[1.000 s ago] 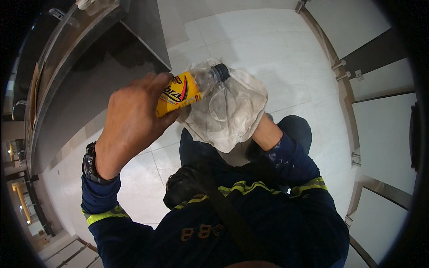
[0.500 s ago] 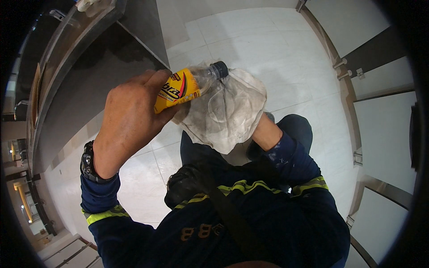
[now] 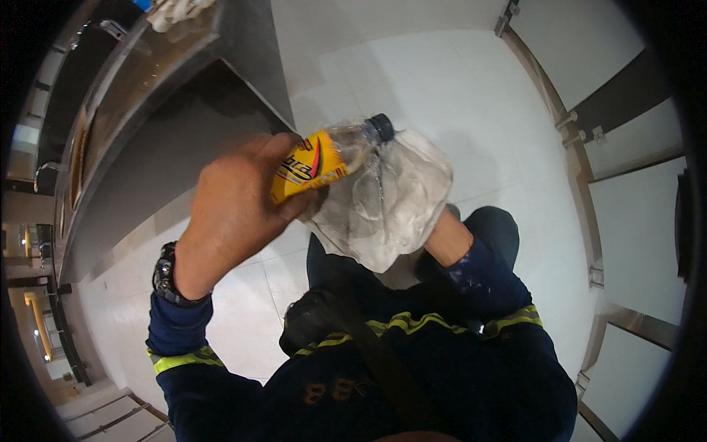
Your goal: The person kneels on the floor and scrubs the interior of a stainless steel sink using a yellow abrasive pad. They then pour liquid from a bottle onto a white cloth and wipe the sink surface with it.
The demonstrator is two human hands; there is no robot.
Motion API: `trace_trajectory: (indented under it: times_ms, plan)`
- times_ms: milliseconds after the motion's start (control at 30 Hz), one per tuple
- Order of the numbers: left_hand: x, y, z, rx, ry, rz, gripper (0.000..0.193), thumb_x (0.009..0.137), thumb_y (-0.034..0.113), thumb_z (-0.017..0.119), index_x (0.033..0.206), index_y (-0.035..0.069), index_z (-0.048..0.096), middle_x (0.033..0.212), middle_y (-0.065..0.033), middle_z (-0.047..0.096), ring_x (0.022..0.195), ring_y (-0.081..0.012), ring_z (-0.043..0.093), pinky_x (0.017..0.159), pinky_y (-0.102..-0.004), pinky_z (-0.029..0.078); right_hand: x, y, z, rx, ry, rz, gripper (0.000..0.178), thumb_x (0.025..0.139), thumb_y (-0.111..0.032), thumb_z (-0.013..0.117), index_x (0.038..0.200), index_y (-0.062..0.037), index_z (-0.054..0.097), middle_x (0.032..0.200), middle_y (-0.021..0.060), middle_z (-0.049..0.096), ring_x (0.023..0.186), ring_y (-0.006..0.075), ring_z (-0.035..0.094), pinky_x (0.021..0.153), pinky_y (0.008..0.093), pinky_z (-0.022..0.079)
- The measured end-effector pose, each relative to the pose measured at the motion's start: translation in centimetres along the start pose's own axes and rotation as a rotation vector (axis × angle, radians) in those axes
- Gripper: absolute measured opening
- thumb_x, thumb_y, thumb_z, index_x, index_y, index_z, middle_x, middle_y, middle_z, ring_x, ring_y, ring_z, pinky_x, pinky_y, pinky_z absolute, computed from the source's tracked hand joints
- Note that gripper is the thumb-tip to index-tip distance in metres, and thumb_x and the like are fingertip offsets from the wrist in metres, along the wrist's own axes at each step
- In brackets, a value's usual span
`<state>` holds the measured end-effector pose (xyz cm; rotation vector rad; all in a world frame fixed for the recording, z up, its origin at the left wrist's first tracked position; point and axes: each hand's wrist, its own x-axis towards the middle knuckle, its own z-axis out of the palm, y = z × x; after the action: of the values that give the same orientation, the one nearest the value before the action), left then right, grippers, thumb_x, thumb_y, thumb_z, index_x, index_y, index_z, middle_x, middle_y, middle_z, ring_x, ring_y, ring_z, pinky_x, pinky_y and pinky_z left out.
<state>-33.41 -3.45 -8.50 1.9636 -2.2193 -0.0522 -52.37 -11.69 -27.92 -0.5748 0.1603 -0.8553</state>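
Observation:
My left hand [image 3: 239,210] is wrapped round a clear plastic bottle [image 3: 353,146] with a yellow label and a dark cap. The bottle is tilted, its capped end pointing right over a stained off-white cloth [image 3: 412,199]. Its surface looks damp and creased. Beneath the cloth, my right hand [image 3: 448,239] holds it up; only the wrist and the back edge of that hand show, and its fingers are hidden. Cloth and bottle are close together in front of me, and I cannot tell whether they touch.
At the left is a dark stone counter [image 3: 158,81] with a deep front panel and a bunched whitish cloth [image 3: 177,11] on its top. White cubicle-like panels [image 3: 637,236] on metal fittings line the right. Light tiles [image 3: 471,88] cover the floor around my legs.
Both hands, with the bottle and the cloth, appear slightly farther right and lower in the picture. The counter has also shifted right in view. The grips look the same.

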Motion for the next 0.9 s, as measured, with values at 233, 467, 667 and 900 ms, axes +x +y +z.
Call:
trace_trajectory:
  times_ms: [233,467,667,900]
  plan:
    - [-2.8,-0.5,-4.5,-0.658,0.249,-0.061,0.055,0.073,0.027,0.083,0.115,-0.001,0.061,0.100,-0.0136,0.069,0.091,-0.0234,0.069,0.084,-0.0318,0.051,4.4,-3.6,5.9,-0.131,0.149,-0.324,0.037,0.104,-0.023,0.047,0.135,-0.0021,0.048,0.123,0.0105,0.058,0.113,0.0219,0.057,0.099,0.0338,0.049]
    - [-1.7,-6.1,-11.1,-0.478,0.802,-0.256,0.076,0.083,0.060,0.067,0.127,-0.001,0.054,0.105,-0.0175,0.062,0.095,-0.0235,0.067,0.082,-0.0363,0.057,14.6,3.1,14.6,-1.215,0.248,-1.093,0.037,0.097,-0.016,0.051,0.124,0.0096,0.047,0.120,0.0265,0.054,0.108,0.0406,0.054,0.095,0.0477,0.042]
    - [0.4,-12.4,-12.9,0.045,0.850,-0.023,0.052,0.097,0.040,0.058,0.126,-0.003,0.056,0.114,-0.0190,0.061,0.110,-0.0207,0.063,0.087,-0.0325,0.056,13.2,2.6,17.4,-1.095,0.224,-1.030,0.024,0.095,-0.011,0.051,0.109,0.0082,0.050,0.105,0.0279,0.055,0.096,0.0459,0.054,0.085,0.0508,0.043]
    - [1.7,-12.5,-10.3,-0.044,0.901,-0.056,0.040,0.099,0.034,0.055,0.125,0.002,0.060,0.118,-0.0176,0.062,0.111,-0.0234,0.061,0.099,-0.0329,0.045,12.7,1.9,16.0,-1.227,0.207,-1.035,0.020,0.096,-0.012,0.051,0.106,0.0059,0.054,0.101,0.0275,0.059,0.092,0.0461,0.058,0.081,0.0492,0.047]
